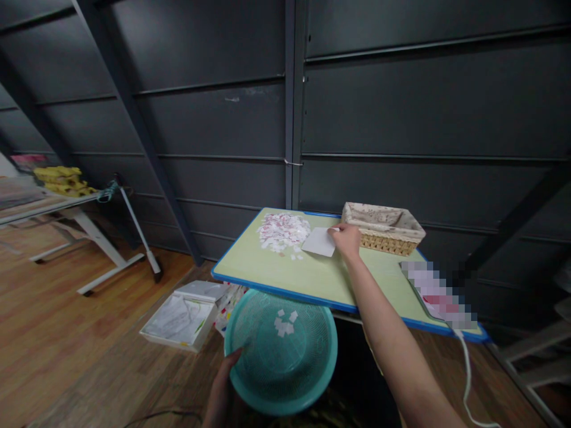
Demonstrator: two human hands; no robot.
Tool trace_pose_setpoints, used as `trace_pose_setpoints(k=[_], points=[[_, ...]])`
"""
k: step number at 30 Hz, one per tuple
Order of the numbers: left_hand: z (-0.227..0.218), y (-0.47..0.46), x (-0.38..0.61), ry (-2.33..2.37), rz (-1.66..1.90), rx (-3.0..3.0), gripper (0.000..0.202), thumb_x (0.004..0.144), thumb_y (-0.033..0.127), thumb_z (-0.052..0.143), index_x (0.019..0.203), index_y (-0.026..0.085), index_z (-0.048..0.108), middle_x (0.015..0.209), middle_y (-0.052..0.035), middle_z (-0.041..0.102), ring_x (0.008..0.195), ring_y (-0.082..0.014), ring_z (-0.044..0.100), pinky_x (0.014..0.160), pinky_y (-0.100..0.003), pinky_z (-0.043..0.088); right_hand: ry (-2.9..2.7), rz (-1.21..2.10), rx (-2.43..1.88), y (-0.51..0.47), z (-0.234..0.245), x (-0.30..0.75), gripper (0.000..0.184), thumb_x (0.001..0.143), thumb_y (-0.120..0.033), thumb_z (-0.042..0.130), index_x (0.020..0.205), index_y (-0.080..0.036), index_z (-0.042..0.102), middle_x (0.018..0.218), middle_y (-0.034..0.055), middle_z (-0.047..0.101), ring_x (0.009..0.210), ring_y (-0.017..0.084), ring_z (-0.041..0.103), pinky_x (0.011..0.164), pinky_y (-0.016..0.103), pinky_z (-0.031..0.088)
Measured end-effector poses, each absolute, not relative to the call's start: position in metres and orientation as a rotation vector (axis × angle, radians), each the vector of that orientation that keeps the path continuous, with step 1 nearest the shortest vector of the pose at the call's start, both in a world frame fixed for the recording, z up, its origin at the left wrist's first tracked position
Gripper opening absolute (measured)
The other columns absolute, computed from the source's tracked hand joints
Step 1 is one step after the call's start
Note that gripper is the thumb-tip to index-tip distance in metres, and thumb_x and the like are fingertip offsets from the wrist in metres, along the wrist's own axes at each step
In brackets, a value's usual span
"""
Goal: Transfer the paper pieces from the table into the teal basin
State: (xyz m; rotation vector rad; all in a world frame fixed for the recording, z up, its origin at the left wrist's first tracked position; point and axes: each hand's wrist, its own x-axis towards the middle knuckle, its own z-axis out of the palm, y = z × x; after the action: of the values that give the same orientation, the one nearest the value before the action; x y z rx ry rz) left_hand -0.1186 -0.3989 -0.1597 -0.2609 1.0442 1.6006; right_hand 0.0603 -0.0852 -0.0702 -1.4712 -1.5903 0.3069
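My left hand (227, 374) grips the rim of a teal plastic basin (281, 351), held below the near edge of the table; a few white paper scraps lie inside it. My right hand (345, 241) reaches out over the green table (285, 270) and pinches the edge of a white card (319, 241). The card lies flat just right of a heap of small pink and white paper scraps (283, 230).
A wicker basket (383, 229) with a cloth lining stands at the table's back right. A blurred flat object (439, 294) with a white cable lies on the right end. Books and papers (185, 315) lie on the wooden floor. Another table (53, 202) stands at left.
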Motion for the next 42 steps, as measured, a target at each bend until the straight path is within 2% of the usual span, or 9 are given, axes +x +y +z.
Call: trace_pose_setpoints(k=[6, 11, 15, 19, 23, 30, 35, 39, 42], points=[[-0.1573, -0.3991, -0.1196, 1.024, 1.581, -0.241, 0.082, 0.074, 0.017, 0.064, 0.147, 0.008, 0.028, 0.103, -0.0152, 0.075, 0.112, -0.0378, 0.061, 0.104, -0.055, 0.041, -1.589, 0.331, -1.444, -0.0845, -0.0708, 0.058, 0.032, 0.066, -0.03, 0.054, 0.081, -0.015, 0.078, 0.075, 0.0097, 0.073, 0.072, 0.025, 0.064, 0.067, 0.03, 0.044], [-0.1552, -0.3971, -0.119, 1.077, 1.611, -0.242, 0.081, 0.074, 0.012, 0.063, 0.148, 0.009, 0.029, 0.098, -0.0129, 0.078, 0.11, -0.0357, 0.063, 0.105, -0.054, 0.041, -1.572, 0.398, -1.408, -0.0816, -0.0726, 0.0586, 0.035, 0.067, -0.032, 0.052, 0.082, -0.014, 0.078, 0.073, 0.0088, 0.073, 0.07, 0.024, 0.064, 0.066, 0.029, 0.044], [-0.1583, -0.3961, -0.1189, 1.08, 1.605, -0.268, 0.082, 0.075, 0.012, 0.062, 0.148, 0.004, 0.026, 0.097, -0.0154, 0.078, 0.108, -0.0361, 0.064, 0.104, -0.053, 0.043, -1.544, 0.372, -1.453, -0.0818, -0.073, 0.0595, 0.036, 0.067, -0.032, 0.052, 0.085, -0.014, 0.078, 0.073, 0.0094, 0.073, 0.07, 0.024, 0.064, 0.065, 0.03, 0.044], [-0.1579, -0.3965, -0.1194, 1.099, 1.611, -0.255, 0.083, 0.074, 0.014, 0.064, 0.148, 0.01, 0.028, 0.103, -0.0136, 0.077, 0.109, -0.0364, 0.064, 0.101, -0.053, 0.045, -1.603, 0.363, -1.45, -0.0834, -0.0725, 0.0579, 0.032, 0.067, -0.031, 0.053, 0.08, -0.015, 0.078, 0.074, 0.0096, 0.073, 0.072, 0.024, 0.065, 0.066, 0.029, 0.044], [-0.1525, -0.3977, -0.1177, 1.094, 1.598, -0.263, 0.083, 0.073, 0.014, 0.065, 0.147, 0.005, 0.028, 0.101, -0.0155, 0.077, 0.111, -0.0371, 0.063, 0.101, -0.052, 0.045, -1.603, 0.418, -1.409, -0.0836, -0.0715, 0.0576, 0.031, 0.067, -0.031, 0.054, 0.08, -0.015, 0.078, 0.074, 0.0085, 0.074, 0.071, 0.023, 0.065, 0.066, 0.029, 0.044], [-0.152, -0.3999, -0.1136, 1.065, 1.569, -0.25, 0.085, 0.075, 0.023, 0.066, 0.149, 0.016, 0.024, 0.113, -0.0138, 0.073, 0.111, -0.0379, 0.062, 0.102, -0.056, 0.043, -1.683, 0.406, -1.386, -0.0872, -0.0698, 0.0553, 0.032, 0.069, -0.031, 0.053, 0.08, -0.016, 0.078, 0.074, 0.0081, 0.074, 0.072, 0.022, 0.065, 0.063, 0.027, 0.044], [-0.1552, -0.3986, -0.1161, 1.06, 1.595, -0.257, 0.085, 0.076, 0.017, 0.064, 0.15, 0.013, 0.023, 0.106, -0.0138, 0.076, 0.11, -0.0367, 0.063, 0.104, -0.055, 0.042, -1.719, 0.443, -1.35, -0.0879, -0.0703, 0.053, 0.036, 0.068, -0.032, 0.052, 0.084, -0.013, 0.078, 0.077, 0.0096, 0.074, 0.071, 0.022, 0.065, 0.062, 0.027, 0.043], [-0.1578, -0.3984, -0.1179, 1.075, 1.594, -0.241, 0.087, 0.074, 0.016, 0.066, 0.149, 0.006, 0.022, 0.1, -0.0159, 0.077, 0.113, -0.0369, 0.061, 0.104, -0.052, 0.042, -1.697, 0.458, -1.34, -0.0843, -0.0725, 0.0557, 0.033, 0.064, -0.03, 0.053, 0.077, -0.012, 0.078, 0.066, 0.0086, 0.071, 0.064, 0.021, 0.062, 0.058, 0.027, 0.041], [-0.1589, -0.3985, -0.117, 1.06, 1.584, -0.242, 0.085, 0.074, 0.017, 0.064, 0.149, 0.008, 0.025, 0.104, -0.0149, 0.076, 0.114, -0.0372, 0.06, 0.104, -0.053, 0.042, -1.636, 0.569, -1.326, -0.081, -0.0747, 0.0596, 0.028, 0.059, -0.03, 0.055, 0.067, -0.012, 0.075, 0.054, 0.0059, 0.065, 0.056, 0.019, 0.059, 0.052, 0.026, 0.038]])
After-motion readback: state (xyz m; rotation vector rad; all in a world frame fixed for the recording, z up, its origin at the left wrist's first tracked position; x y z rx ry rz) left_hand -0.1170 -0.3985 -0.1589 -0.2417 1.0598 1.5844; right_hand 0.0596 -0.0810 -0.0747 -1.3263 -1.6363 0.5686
